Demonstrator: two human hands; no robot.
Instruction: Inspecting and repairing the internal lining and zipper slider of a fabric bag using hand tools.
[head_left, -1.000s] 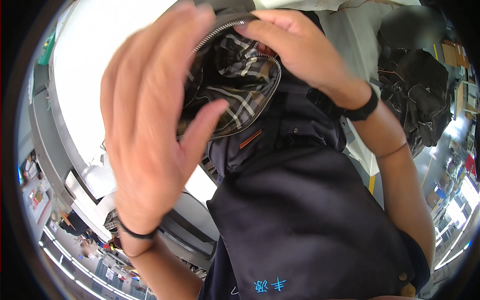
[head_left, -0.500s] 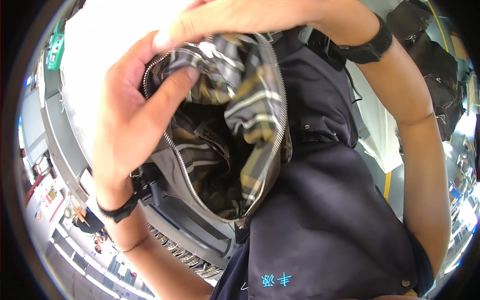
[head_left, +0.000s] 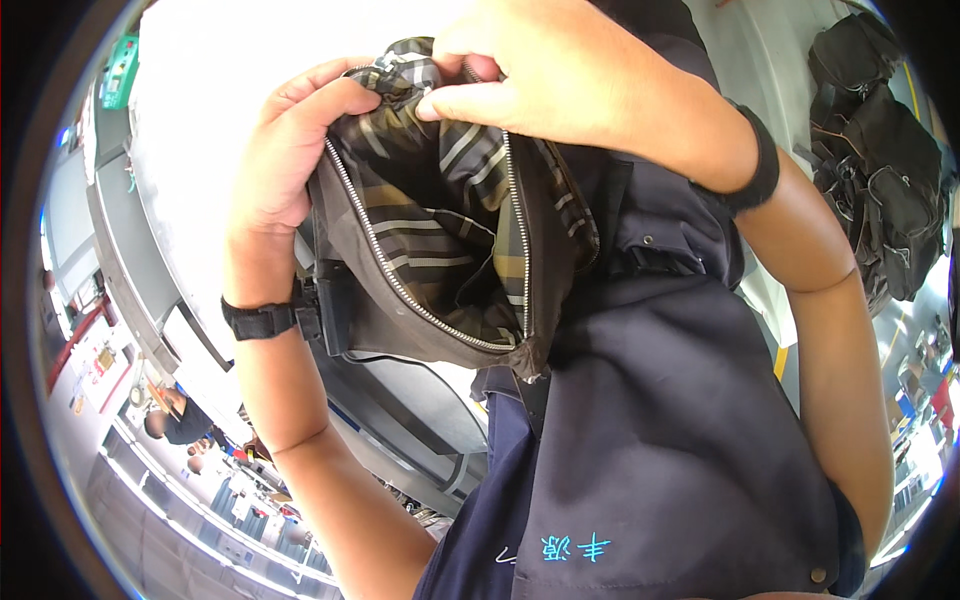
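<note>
The dark apron (head_left: 680,430) is at the near end of the bag (head_left: 542,245), which both hands hold up. The bag's zip (head_left: 517,230) is already parted, baring the plaid lining (head_left: 425,225); at the bag's far end that lining lies bunched, not smoothed, and the zip is not closed. There the left hand (head_left: 300,140) and right hand (head_left: 560,75) each have a grip pinching lining. Left of the bag is a white worktop (head_left: 200,180); well right, piled black bags (head_left: 880,170).
</note>
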